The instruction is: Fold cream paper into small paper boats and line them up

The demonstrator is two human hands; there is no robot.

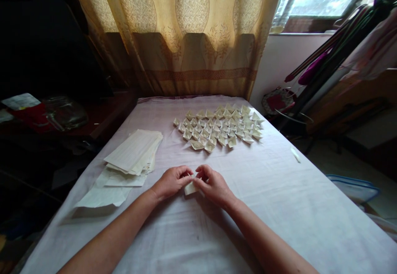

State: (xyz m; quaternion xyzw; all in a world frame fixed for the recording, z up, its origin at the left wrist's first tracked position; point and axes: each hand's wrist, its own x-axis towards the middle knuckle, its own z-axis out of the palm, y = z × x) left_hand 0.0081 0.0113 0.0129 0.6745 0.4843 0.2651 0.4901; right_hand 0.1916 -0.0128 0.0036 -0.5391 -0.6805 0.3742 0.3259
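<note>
A small folded piece of paper (190,188) is pinched between my two hands, just above the middle of the cloth-covered table. My left hand (173,181) holds its left upper edge with thumb and fingertips. From the other side, my right hand (214,185) grips it with thumb and curled fingers, which hide part of the paper. Beyond the hands stand several folded paper boats (217,127), packed in rows. To the left lies a stack of loose paper sheets (133,152), with a larger sheet (102,193) sticking out below it.
A pale lilac cloth (279,224) covers the table. On it at the right lies a small white scrap (295,155). A patterned curtain (192,58) hangs behind the far edge. A dark stand with hanging clothes (335,54) is at the right, a glass jar (66,112) at the left.
</note>
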